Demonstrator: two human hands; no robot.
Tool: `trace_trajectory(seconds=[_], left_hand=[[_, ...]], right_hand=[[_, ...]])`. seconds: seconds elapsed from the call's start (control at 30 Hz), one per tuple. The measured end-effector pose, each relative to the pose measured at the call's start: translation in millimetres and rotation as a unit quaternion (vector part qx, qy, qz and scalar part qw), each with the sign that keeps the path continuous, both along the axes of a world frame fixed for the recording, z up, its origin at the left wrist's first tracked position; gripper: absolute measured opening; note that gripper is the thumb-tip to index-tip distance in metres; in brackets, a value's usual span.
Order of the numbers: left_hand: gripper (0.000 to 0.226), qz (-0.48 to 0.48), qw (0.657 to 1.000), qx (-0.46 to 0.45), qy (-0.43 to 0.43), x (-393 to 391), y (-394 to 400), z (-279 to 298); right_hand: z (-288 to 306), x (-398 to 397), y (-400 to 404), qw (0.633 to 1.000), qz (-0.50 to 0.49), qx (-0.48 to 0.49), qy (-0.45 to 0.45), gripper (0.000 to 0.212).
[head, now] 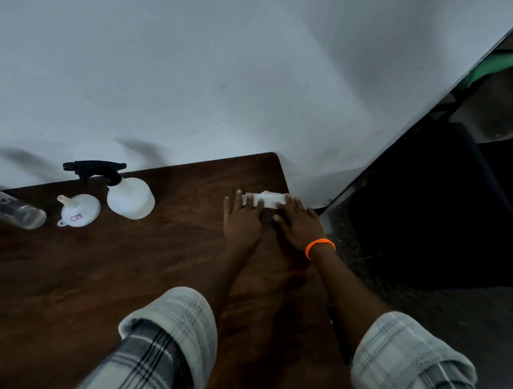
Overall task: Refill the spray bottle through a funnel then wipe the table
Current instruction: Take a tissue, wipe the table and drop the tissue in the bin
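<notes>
- Hands at the far right corner of the desk (156, 263): the left hand (242, 220) and right hand (298, 226) lie side by side, fingers stretched flat over a white folded cloth (268, 199)
- Neither grip is clenched; both look released, straight fingers pressing the cloth down, which suits wiping or smoothing a fold better than lifting it
- Cloth sits right at the desk's edge by the wall, so I'd guess the corner is being wiped, or the cloth is being made ready there
- Spray bottle (130, 196) stands well apart at the far left, black trigger head on, which suggests the refill is done
- Funnel (79, 210) rests mouth down just beside it, spout up, probably parked out of the wiping path
- Clear bottle (13, 211) lies at the left edge, likely the refill source
- Orange band (320, 246) circles the right wrist
</notes>
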State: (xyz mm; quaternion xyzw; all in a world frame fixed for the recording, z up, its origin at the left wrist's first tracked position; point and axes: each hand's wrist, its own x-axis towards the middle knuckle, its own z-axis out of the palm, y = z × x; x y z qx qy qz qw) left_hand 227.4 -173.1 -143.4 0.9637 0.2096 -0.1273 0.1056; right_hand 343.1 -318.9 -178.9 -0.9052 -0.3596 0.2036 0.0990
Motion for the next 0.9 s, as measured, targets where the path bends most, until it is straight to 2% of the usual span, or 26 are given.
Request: trace_trajectory(seconds=[0.13, 0.27, 0.47, 0.63, 0.77, 0.9], left_hand=[[0.069, -0.027, 1.0, 0.0, 0.003, -14, -24, -1], [0.063, -0.043, 0.999, -0.012, 0.022, -29, -55, -1], [0.068, -0.082, 0.995, -0.027, 0.057, -74, -104, 5], [0.068, -0.098, 0.993, -0.04, 0.054, -121, -150, 11], [0.063, -0.103, 0.993, -0.038, 0.048, -155, -184, 13], [0.064, -0.111, 0.992, -0.042, 0.046, -190, -218, 14]], right_hand=[[6, -16, -27, 1.0, -0.012, -0.011, 0.01, 0.056], [9, -48, -68, 0.999, -0.045, 0.004, 0.021, 0.057], [7, -112, -136, 0.998, -0.059, -0.017, 0.025, 0.061], [10, -161, -185, 0.996, -0.081, -0.013, 0.038, 0.079], [15, -193, -218, 0.993, -0.102, -0.031, 0.055, 0.058], [14, -226, -253, 0.992, -0.11, -0.027, 0.059, 0.056]])
